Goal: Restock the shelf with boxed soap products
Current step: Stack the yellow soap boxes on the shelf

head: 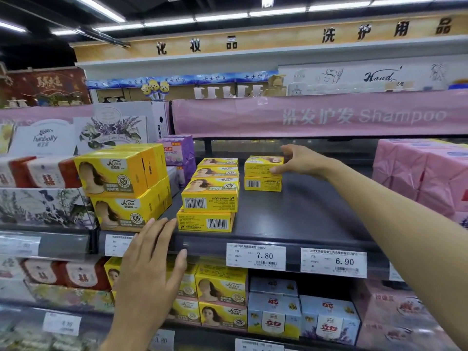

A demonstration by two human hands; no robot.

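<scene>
— Count on the shelf (298, 214)?
— I log yellow boxes (211, 196): one row stacked at left. Second row: two-high at the back. Right hand (300, 160), fingers (288, 149) grasping its top box (262, 165). Left hand (152, 269) released, by the edge. Much shelf left to fill, I judge.

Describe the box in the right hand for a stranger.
Below the pink Shampoo banner is a dark shelf of yellow soap boxes. Right of the main row stands a lone two-box stack; its top box, pinched by the right hand, is it.
</scene>
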